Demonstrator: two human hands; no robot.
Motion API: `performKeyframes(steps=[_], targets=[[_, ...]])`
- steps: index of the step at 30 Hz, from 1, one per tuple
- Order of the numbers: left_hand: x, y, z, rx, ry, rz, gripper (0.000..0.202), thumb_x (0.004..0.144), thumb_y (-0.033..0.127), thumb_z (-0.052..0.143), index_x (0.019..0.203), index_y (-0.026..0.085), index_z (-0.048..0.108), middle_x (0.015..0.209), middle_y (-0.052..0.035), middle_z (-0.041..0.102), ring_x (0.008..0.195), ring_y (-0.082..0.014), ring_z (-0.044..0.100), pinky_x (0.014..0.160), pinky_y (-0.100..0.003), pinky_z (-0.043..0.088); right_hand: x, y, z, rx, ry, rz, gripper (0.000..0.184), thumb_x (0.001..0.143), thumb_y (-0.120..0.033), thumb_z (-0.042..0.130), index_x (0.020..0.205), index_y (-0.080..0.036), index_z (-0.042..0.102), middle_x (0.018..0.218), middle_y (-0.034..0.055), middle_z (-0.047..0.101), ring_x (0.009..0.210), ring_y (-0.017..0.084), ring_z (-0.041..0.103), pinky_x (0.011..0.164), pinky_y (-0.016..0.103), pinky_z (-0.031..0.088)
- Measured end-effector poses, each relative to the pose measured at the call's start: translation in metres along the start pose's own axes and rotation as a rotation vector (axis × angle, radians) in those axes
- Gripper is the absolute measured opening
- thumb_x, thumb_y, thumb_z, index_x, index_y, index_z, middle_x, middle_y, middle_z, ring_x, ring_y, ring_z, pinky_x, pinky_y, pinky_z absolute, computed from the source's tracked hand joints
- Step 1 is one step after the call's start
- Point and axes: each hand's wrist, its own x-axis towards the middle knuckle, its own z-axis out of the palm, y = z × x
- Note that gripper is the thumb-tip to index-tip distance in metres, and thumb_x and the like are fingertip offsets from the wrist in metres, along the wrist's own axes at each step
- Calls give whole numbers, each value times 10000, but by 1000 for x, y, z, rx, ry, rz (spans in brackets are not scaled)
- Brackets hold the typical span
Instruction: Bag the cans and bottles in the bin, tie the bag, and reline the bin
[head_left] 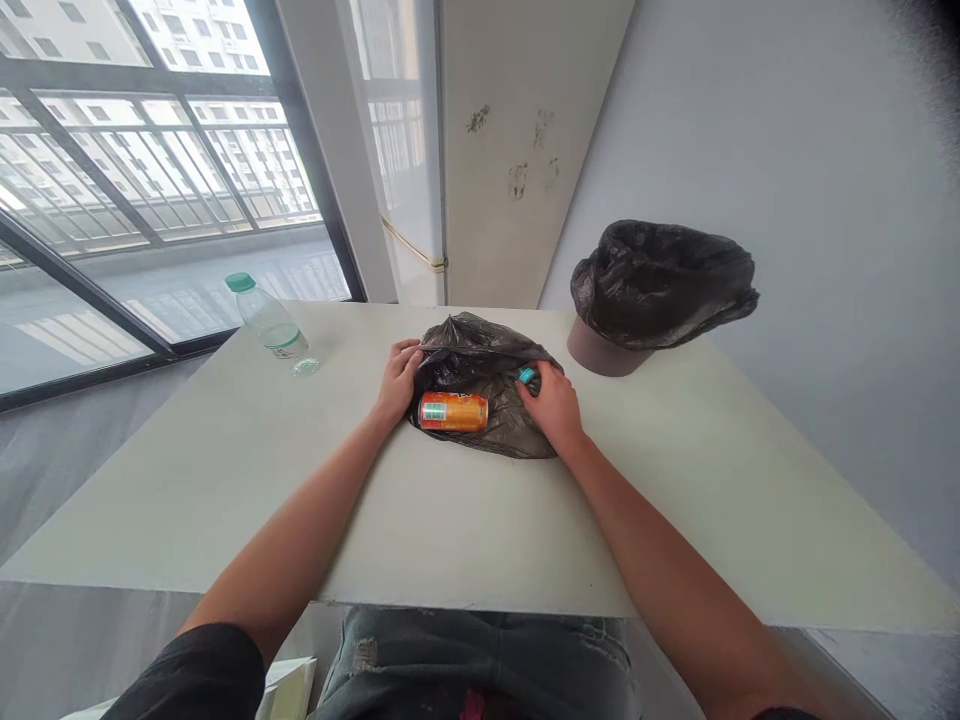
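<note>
A dark plastic bag [510, 415] lies on its side on the white table, with its mouth turned toward me. In its mouth an orange drink can [466, 411] lies sideways. My left hand [400, 381] is closed on the bag's left rim, thumb inward. At the bag's right side, my right hand [553, 408] is closed with thumb and fingers around a small teal piece that looks like a bottle cap [527, 376]. Whether the cap sits on anything is hidden by the hand and the bag.
A clear plastic bottle [274, 325] with a green cap stands tilted in view at the table's back left. At the back right is a brownish bin [606, 348] lined with a black bag [667, 285]. A fridge [517, 150] and wall border the white table [480, 540].
</note>
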Motion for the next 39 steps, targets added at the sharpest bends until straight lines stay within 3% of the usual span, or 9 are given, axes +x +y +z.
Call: performKeyframes(steps=[4, 7, 13, 18, 25, 32, 36, 39], targets=[[0, 0, 0, -13, 1, -10, 387, 1021, 497, 527, 990, 220, 797, 1267, -92, 620, 1287, -247, 576, 1210, -400, 403, 0, 1, 1, 19, 21, -2, 309, 900, -320, 639, 1176, -183, 666, 1114, 149, 747, 1029, 347, 686, 898, 457, 542], [1, 1, 0, -4, 18, -24, 385, 1026, 480, 517, 964, 219, 792, 1236, -90, 621, 1266, -244, 579, 1190, -397, 419, 1, -2, -2, 98, 109, -38, 280, 889, -323, 630, 1128, -182, 669, 1051, 133, 746, 967, 317, 681, 888, 441, 538], [-1, 3, 0, -17, 19, -29, 364, 1037, 434, 503, 1000, 216, 793, 1237, -90, 616, 1262, -225, 575, 1192, -377, 410, -6, -21, -22, 267, 323, -106, 208, 901, -350, 623, 1032, -190, 646, 898, 44, 619, 652, 171, 534, 699, 354, 521], [-1, 2, 1, -21, 50, -45, 358, 1033, 448, 519, 972, 214, 784, 1224, -90, 625, 1234, -227, 585, 1188, -385, 411, -17, -34, -44, 434, 487, -59, 312, 976, -465, 593, 1139, -202, 633, 959, 58, 549, 666, 153, 503, 577, 312, 495], [-1, 1, 0, -10, 60, -43, 353, 1038, 451, 521, 982, 219, 781, 1209, -84, 633, 1244, -232, 583, 1197, -394, 408, -12, -34, -68, 453, 724, -118, 316, 985, -516, 618, 1075, -214, 643, 853, 21, 470, 650, 145, 473, 602, 322, 490], [-1, 1, 1, 3, 71, -52, 373, 1036, 465, 514, 986, 203, 774, 1213, -95, 619, 1225, -236, 593, 1186, -399, 421, -14, -34, -71, 360, 586, -203, 271, 1014, -490, 577, 982, -233, 654, 829, 25, 495, 693, 173, 501, 670, 348, 514], [-1, 1, 2, -1, 80, -45, 395, 1031, 494, 513, 956, 203, 770, 1206, -97, 624, 1217, -239, 594, 1178, -403, 429, -10, -33, -63, 370, 399, -182, 309, 939, -517, 682, 976, -210, 694, 944, 40, 506, 651, 137, 448, 599, 323, 482], [-1, 1, 2, -4, 78, -49, 394, 1033, 496, 511, 952, 211, 770, 1202, -93, 627, 1219, -240, 595, 1173, -405, 435, -6, -30, -58, 310, 244, -186, 297, 972, -474, 633, 843, -209, 671, 878, 34, 528, 666, 152, 474, 644, 327, 489]])
